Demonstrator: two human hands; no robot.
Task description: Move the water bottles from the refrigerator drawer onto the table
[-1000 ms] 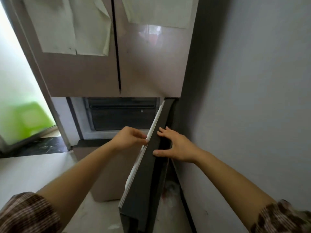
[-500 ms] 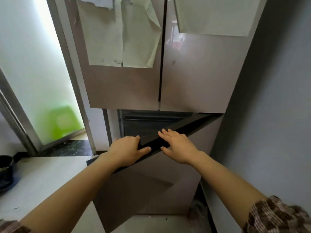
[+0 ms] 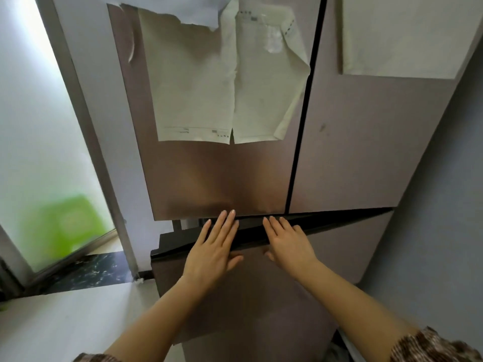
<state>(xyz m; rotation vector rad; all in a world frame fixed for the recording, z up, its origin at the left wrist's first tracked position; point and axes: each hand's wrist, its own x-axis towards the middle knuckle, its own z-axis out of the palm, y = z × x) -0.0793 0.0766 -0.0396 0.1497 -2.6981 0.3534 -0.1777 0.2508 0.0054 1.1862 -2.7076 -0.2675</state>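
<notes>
Nothing grabbed at this point tbh. Out left of the fingers a frosted glass pane [image 3: 39,152] with a blurry green shape [image 3: 60,226] behind it can be made out. Below it is a flat white surface [image 3: 65,322], which might be the table, though that can't be confirmed. Then the left hand [image 3: 211,253] is laid flat, fingers [image 3: 224,226] straight and released, draped over the black top edge [image 3: 180,242] of the brownish-pink glossy lower fridge front [image 3: 339,246], thumb spread on the face below. Just to its right, not touching, the right hand [image 3: 288,246] is placed the same way, nothing held. The front is seen ajar, the gap wider past the left fingers and closing up past the right ones. Above the fingertips the brownish-pink upper fridge doors [image 3: 209,178] are shut, with creased cream paper sheets [image 3: 198,87] stuck on. A plain grey wall [image 3: 431,231] is found right of the right fingers. The water bottles aren't seen anywhere, presumably hidden in the drawer behind that front. So the step is judged to be door handling, not carrying; pushed shut or eased open can't be told. For the bottles to be reached, the edge would need to be hooked by curled fingers and pulled outward.
</notes>
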